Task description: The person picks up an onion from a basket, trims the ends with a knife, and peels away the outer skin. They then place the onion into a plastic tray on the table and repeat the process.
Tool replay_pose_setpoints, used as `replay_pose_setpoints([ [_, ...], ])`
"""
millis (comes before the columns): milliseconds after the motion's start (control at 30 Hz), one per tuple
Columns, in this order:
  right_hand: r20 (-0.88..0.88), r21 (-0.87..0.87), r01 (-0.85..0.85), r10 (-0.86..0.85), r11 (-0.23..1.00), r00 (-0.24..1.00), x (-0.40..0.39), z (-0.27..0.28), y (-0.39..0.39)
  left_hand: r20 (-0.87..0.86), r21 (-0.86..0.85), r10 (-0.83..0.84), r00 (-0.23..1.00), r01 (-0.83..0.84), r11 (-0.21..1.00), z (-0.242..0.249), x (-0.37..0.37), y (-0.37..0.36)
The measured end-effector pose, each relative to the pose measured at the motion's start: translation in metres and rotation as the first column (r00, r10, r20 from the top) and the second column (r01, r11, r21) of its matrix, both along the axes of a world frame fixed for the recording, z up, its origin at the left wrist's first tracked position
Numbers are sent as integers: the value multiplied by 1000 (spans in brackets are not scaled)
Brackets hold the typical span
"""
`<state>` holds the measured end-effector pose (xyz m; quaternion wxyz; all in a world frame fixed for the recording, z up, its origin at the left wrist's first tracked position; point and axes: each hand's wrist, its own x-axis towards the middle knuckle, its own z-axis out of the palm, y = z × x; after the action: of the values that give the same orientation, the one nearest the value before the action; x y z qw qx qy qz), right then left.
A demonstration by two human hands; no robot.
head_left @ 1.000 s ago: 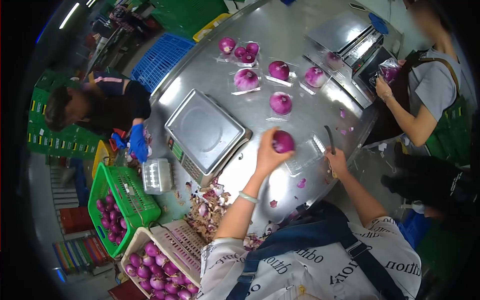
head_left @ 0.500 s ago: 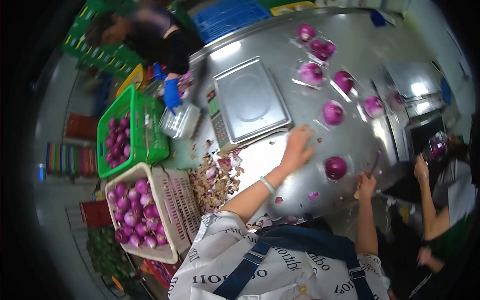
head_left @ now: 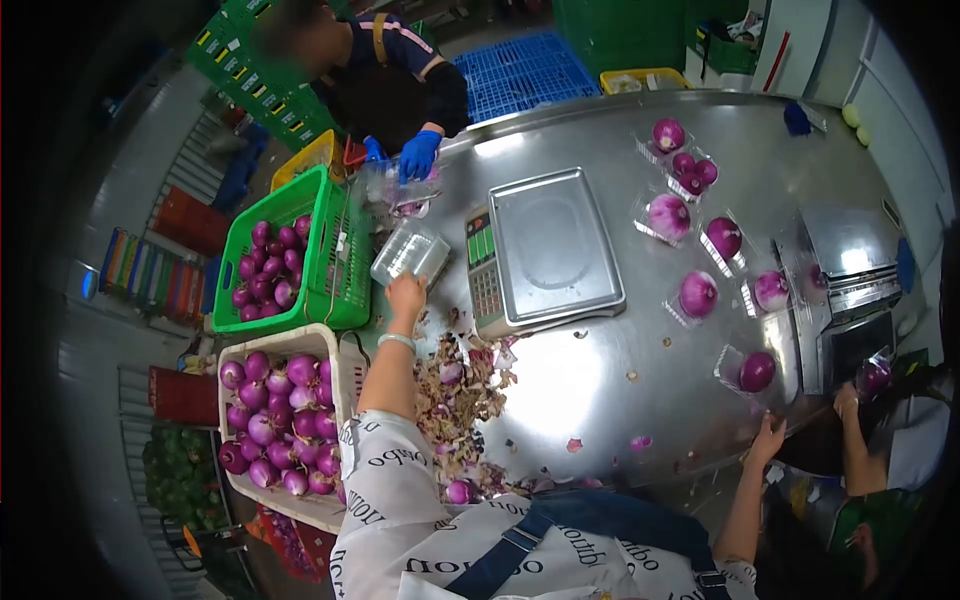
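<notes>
Head view: pickup step, likely. Your left hand (head_left: 406,296) touches the trays (head_left: 410,248) near the worktop's (head_left: 655,375) left edge, grip unclear; right hand (head_left: 767,438), can't tell. Calls for a single-tray pinch.

Bright glare (head_left: 565,385) is thrown off the shiny grey metal counter (head_left: 655,300), and green plastic crates (head_left: 262,85) are stacked up beyond it.

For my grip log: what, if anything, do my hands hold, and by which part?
Your left hand is at the near edge of the clear trays, grip unclear. I cannot tell whether your right hand holds anything.
</notes>
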<state>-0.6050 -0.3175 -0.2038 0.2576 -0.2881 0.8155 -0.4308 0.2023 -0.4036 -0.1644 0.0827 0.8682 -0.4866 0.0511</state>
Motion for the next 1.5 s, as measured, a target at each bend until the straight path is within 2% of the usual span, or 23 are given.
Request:
replay_pose_setpoints([
  [100, -317, -242, -68, -13, 968, 948, -27, -72, 36, 24, 84, -39, 999, 37, 996, -28, 33, -7],
  [200, -392, -31, -109, 89, 994, 916, -3, -63, 72, 7, 29, -26, 1000, 25, 999, -40, 45, -19],
  [300, -140, -28, -169, 164, 985, 977, 52, -6, 82, -10, -59, -1, 1000, 0, 998, -11, 34, -14],
  [433, -82, -29, -332, 328, 943, 941, 96, 2, 82, 16, -257, -24, 1000, 27, 966, 7, 29, -4],
  [500, -13, -7, -417, 417, 909, 909, 137, 38, 71, -94, -376, -35, 995, -3, 927, 28, 7, -1],
  [533, -69, -48, -509, 505, 860, 860, 145, 26, 68, -147, -431, -43, 988, -24, 902, 41, -9, 5],
  [567, -126, -82, -597, 586, 798, 801, 154, 13, 66, -170, -472, -118, 978, 24, 881, 51, -34, 13],
  [667, 61, -124, -654, 663, 746, 746, 229, 82, 50, -333, -395, -379, 863, 238, 888, 66, -124, 61],
  [733, 329, -151, -589, 602, 794, 728, 270, 115, 41, -263, -360, -711, 652, 617, 700, 57, -180, 103],
  [767, 365, -136, -597, 600, 791, 712, 280, 118, 37, -410, -288, -690, 596, 634, 718, 55, -210, 128],
  [800, 400, -120, -606, 596, 787, 696, 289, 121, 34, -204, -161, -728, 654, 712, 684, 44, -243, 152],
  [867, 297, -72, -707, 692, 704, 658, 298, 92, 26, -232, -100, -805, 546, 810, 578, 52, -278, 192],
  [933, 225, -39, -815, 800, 578, 556, 292, 64, 29, -382, 29, -756, 531, 825, 565, 64, -284, 220],
  [967, 183, -43, -850, 841, 525, 510, 290, 54, 28, -326, -93, -783, 531, 806, 585, 81, -273, 234],
  [1033, 204, 19, -832, 812, 555, 547, 290, 48, 33, -175, -329, -844, 508, 777, 536, 127, -250, 255],
  [1067, 210, 52, -812, 789, 581, 578, 285, 45, 36, -264, -318, -797, 544, 731, 604, 151, -234, 265],
  [1100, -29, 73, -819, 822, 569, 569, 277, 38, 37, -353, -301, -742, 569, 682, 666, 174, -213, 276],
  [1133, -265, 92, -822, 809, 563, 525, 270, 30, 37, -296, -403, -690, 660, 569, 717, 190, -187, 291],
  [1200, -438, 42, -812, 741, 582, 509, 254, 25, 37, -212, -508, -552, 807, 391, 767, 227, -121, 316],
  [1233, -519, 14, -805, 693, 593, 501, 252, 28, 38, -233, -417, -387, 892, 268, 869, 240, -86, 331],
  [1300, -393, 33, -803, 747, 595, 537, 268, 49, 49, -80, -426, -134, 988, 88, 901, 221, -4, 361],
  [1400, -329, 58, -835, 800, 548, 502, 299, 70, 67, 173, -265, 216, 961, -166, 950, 191, 114, 401],
  [1500, -343, 51, -876, 832, 480, 435, 331, 68, 89, 174, -68, 375, 910, -369, 927, 177, 204, 425],
])
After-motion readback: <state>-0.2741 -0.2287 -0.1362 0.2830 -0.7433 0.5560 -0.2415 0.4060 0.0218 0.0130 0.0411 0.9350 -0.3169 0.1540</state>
